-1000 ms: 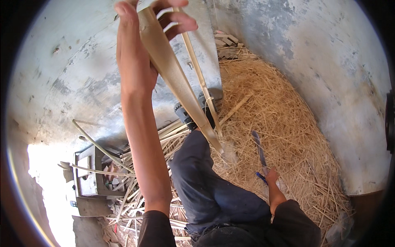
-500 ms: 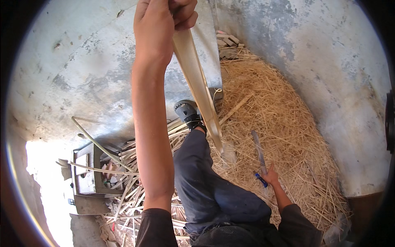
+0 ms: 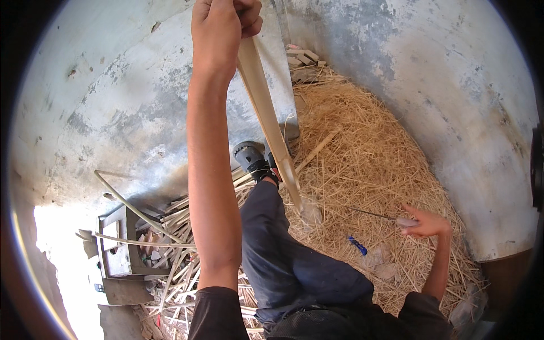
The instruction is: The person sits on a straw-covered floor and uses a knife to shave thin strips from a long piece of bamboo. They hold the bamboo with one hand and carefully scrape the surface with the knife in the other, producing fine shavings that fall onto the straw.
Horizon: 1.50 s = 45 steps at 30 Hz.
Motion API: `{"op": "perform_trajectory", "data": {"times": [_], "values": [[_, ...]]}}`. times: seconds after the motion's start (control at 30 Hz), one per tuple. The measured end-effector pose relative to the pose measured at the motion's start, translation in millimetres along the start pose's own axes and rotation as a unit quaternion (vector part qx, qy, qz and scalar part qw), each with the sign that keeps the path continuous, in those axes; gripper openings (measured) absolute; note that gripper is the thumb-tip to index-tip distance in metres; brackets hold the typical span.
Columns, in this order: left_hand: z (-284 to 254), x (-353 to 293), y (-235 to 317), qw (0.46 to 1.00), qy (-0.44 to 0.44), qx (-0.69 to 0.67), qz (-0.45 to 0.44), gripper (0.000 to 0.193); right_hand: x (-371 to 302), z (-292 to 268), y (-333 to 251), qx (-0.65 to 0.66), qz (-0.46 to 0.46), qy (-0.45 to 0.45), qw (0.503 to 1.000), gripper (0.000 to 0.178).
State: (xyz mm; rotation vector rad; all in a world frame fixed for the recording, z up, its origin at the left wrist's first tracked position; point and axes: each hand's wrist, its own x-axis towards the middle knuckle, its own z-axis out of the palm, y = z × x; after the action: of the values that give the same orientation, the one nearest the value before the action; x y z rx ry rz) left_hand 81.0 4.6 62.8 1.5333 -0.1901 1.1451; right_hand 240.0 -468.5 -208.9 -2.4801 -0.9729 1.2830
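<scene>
My left hand (image 3: pixel 229 22) is raised at the top of the view, fingers closed round the upper end of a long split bamboo piece (image 3: pixel 265 105). The bamboo slants down, and its lower end meets a pale block (image 3: pixel 310 212) on the straw, close to my foot. Out to the right, my right hand (image 3: pixel 428 222) has a long knife (image 3: pixel 371 213) by its handle, some fingers stretched out along it. Its thin blade points left toward the bamboo's lower end and shows nearly edge-on. A small blue tool (image 3: pixel 358 245) lies on the straw between my leg and right hand.
Straw-like shavings (image 3: pixel 362 147) cover the floor to the right. Split strips (image 3: pixel 175 226) are heaped at left beside a box-like wooden frame (image 3: pixel 120 242), with a bent pole (image 3: pixel 127 192) across it. Bricks (image 3: pixel 306 56) are stacked at the far wall. My shoe (image 3: pixel 249 156) stands beside the bamboo.
My right hand has swung out to the right with the knife, whose blade has turned from steep to nearly level. The blue tool now shows apart from that hand. My left hand still holds the bamboo.
</scene>
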Motion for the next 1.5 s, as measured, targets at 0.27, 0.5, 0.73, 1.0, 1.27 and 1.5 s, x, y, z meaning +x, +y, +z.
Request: {"op": "perform_trajectory", "data": {"times": [0.27,0.5,0.73,1.0,1.27,1.5], "values": [[-3,-1,0,1.0,-0.001,-0.004,0.0,0.036,-65,-35,37,0.42,-0.129,0.139,0.888,0.062],[27,-4,1,1.0,-0.009,-0.023,-0.005,0.035,17,71,-105,0.683,-0.262,0.137,0.668,0.05],[44,-8,4,0.999,-0.024,-0.035,0.006,0.034,26,85,-221,0.603,-0.329,0.058,0.724,0.036],[44,-13,4,1.0,-0.009,-0.021,0.015,0.033,26,68,-264,0.552,-0.319,0.063,0.768,0.029],[38,-20,16,0.999,0.013,-0.025,0.015,0.034,37,54,-287,0.552,-0.347,0.053,0.756,0.035],[48,-28,25,0.999,-0.019,-0.02,0.02,0.034,82,112,-239,0.496,-0.288,0.066,0.817,0.027]]}}
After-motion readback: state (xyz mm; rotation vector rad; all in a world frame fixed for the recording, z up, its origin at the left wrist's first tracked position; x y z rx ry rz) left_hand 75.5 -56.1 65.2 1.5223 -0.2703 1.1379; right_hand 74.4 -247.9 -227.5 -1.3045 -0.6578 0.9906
